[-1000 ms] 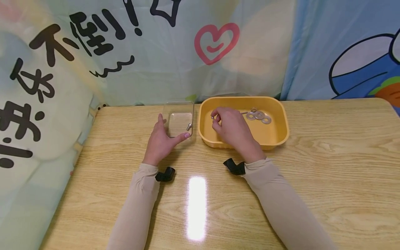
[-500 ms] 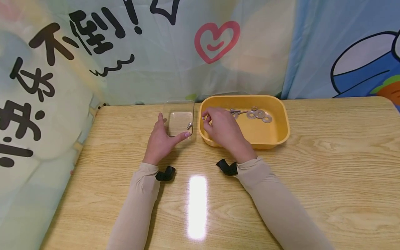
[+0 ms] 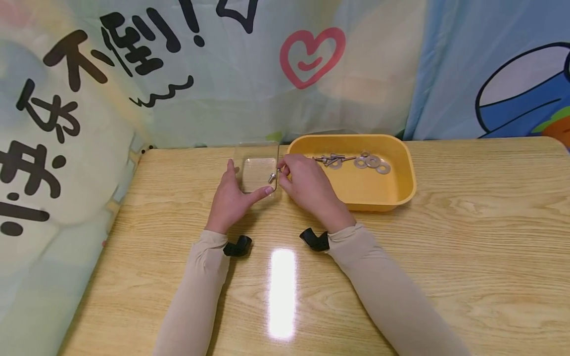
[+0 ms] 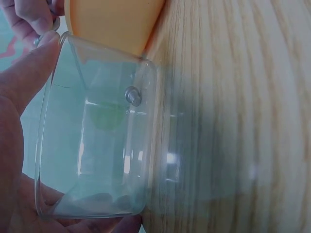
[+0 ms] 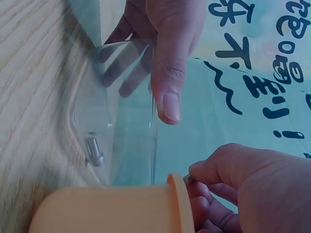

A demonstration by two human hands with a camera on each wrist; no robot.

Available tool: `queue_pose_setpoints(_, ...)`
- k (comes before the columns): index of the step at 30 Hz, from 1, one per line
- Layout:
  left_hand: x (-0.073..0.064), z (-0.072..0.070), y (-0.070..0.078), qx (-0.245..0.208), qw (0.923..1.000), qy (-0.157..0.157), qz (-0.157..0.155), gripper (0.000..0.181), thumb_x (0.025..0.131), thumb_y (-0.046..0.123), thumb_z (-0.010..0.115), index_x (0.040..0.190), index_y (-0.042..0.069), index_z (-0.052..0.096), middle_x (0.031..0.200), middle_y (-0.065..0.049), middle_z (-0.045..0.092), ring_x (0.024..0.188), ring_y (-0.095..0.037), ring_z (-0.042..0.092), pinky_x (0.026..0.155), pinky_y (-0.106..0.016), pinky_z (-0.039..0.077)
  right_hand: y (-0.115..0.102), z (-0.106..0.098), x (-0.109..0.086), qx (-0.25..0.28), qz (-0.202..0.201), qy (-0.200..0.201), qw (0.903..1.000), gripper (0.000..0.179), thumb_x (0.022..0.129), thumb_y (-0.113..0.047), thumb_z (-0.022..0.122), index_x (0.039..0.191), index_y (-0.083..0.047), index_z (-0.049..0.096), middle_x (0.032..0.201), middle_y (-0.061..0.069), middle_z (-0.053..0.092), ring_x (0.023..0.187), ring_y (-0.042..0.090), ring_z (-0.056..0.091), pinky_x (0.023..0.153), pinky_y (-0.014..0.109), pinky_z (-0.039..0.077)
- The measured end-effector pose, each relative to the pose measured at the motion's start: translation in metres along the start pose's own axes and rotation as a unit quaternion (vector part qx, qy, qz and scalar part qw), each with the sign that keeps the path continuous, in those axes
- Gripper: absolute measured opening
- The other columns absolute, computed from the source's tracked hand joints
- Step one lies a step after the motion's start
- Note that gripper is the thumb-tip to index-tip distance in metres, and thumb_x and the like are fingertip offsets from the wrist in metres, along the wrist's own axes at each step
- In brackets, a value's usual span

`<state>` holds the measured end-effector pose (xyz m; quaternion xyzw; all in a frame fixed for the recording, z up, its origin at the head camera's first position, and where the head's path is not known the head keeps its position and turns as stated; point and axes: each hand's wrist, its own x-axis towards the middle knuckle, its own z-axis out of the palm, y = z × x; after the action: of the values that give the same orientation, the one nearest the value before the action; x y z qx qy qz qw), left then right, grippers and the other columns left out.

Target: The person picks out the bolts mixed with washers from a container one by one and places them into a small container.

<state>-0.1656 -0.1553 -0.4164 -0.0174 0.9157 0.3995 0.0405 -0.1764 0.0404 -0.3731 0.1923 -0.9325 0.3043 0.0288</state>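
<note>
My left hand [image 3: 232, 200] holds a clear plastic box [image 3: 255, 170], its thumb along the near rim and its fingers around the left side. Inside the box lies a silver bolt [image 3: 272, 177], which also shows in the left wrist view. Between thumb and forefinger, my right hand [image 3: 308, 184] pinches a small metal screw [image 5: 188, 179], mostly covered by the fingertips. That hand hovers over the left rim of a yellow basin [image 3: 369, 201], right beside the box. Several screws [image 3: 331, 159] and flat washers [image 3: 373, 161] lie in the basin.
Box and basin stand side by side on a wood-grain table [image 3: 481, 237], near its back edge. Behind them hangs a printed cloth [image 3: 356, 74] with a red heart and black lettering. Dark wrist cameras [image 3: 238, 245] sit on both wrists.
My right hand has moved left from inside the basin to its left rim with the screw, uncovering more screws behind it. My left hand and the box have stayed in place.
</note>
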Motion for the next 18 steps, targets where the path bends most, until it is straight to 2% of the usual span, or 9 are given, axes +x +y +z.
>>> queue_pose_setpoints(5, 0.0, 0.0, 0.001, 0.0, 1.0, -0.002, -0.001, 0.128, 0.078, 0.063, 0.078, 0.161, 0.001, 0.003, 0.158, -0.019, 0.035, 0.144, -0.035, 0.035, 0.115, -0.049, 0.032, -0.001, 0.005, 0.002, 0.0, -0.016, 0.005, 0.9999, 0.017, 0.093, -0.005, 0.061, 0.106, -0.001, 0.07, 0.091, 0.008, 0.065, 0.081, 0.023, 0.058, 0.075, 0.037, 0.048)
queue_pose_setpoints(18, -0.001, -0.002, 0.003, 0.006, 1.0, -0.004, -0.002, 0.126, 0.08, 0.059, 0.078, 0.16, 0.0, 0.002, 0.158, -0.019, 0.036, 0.145, -0.036, 0.033, 0.116, -0.049, 0.031, -0.009, 0.013, 0.006, -0.003, -0.025, -0.006, 0.9997, 0.017, 0.095, -0.006, 0.06, 0.107, -0.003, 0.071, 0.094, 0.007, 0.065, 0.081, 0.021, 0.059, 0.071, 0.035, 0.05)
